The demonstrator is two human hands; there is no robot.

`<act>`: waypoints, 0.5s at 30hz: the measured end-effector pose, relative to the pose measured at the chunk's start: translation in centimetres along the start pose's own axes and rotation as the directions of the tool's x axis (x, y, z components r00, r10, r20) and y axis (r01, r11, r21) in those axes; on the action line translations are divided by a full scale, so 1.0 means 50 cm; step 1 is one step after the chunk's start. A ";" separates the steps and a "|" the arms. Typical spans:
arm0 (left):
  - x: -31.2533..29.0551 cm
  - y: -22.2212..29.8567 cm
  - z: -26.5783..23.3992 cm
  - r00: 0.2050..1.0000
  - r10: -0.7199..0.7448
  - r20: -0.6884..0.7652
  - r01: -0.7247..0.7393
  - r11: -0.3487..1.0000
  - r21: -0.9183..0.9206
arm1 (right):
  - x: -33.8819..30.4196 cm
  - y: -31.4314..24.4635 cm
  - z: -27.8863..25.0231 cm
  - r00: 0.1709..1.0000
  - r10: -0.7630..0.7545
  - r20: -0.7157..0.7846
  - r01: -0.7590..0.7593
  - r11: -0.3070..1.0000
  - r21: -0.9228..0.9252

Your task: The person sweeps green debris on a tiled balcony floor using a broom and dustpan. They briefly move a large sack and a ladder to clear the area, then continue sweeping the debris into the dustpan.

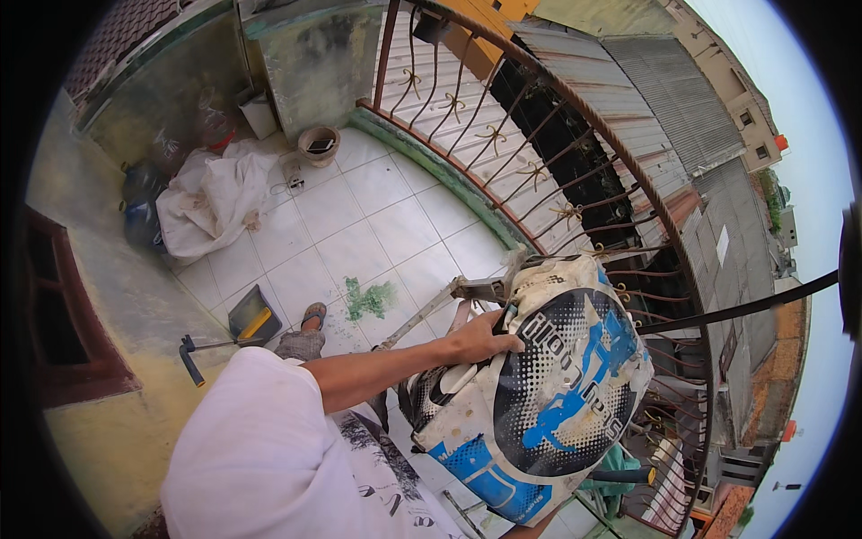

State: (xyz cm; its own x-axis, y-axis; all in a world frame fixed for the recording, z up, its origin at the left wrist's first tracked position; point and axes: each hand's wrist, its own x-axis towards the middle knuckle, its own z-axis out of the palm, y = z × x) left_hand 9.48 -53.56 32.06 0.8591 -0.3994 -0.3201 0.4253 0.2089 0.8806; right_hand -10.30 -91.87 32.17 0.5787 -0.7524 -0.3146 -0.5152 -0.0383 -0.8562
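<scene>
The printed sack (557, 395) lies just right of the left hand (480, 340), which pinches its upper-left edge, thumb over the face. The right hand is hidden; I cannot tell its state. Beyond the sack curves a metal railing (620, 145); well left sits a dustpan (255, 314).

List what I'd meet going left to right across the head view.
Red-framed window → crumpled white sack → round pot → green patch on the tiles → printed bag → sky.
</scene>
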 end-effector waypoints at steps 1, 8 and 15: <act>0.001 -0.004 0.003 0.999 0.030 0.009 -0.030 0.999 -0.018 | -0.004 0.003 0.000 1.000 -0.005 -0.006 0.005 1.000 -0.009; -0.034 0.055 -0.012 0.991 0.129 -0.043 -0.130 0.991 -0.024 | -0.042 0.006 0.024 1.000 -0.005 -0.019 0.003 0.997 -0.077; -0.076 0.131 -0.060 0.980 0.194 -0.036 -0.193 0.981 0.028 | -0.092 0.003 0.003 0.997 -0.069 -0.047 0.064 0.994 -0.088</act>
State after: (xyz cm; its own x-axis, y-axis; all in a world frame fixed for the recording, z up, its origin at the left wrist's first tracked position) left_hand 9.84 -48.00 37.99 0.9350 -0.3187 -0.1554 0.2431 0.2571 0.9353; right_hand -12.92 -88.33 33.43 0.5825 -0.7779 -0.2357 -0.5307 -0.1444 -0.8352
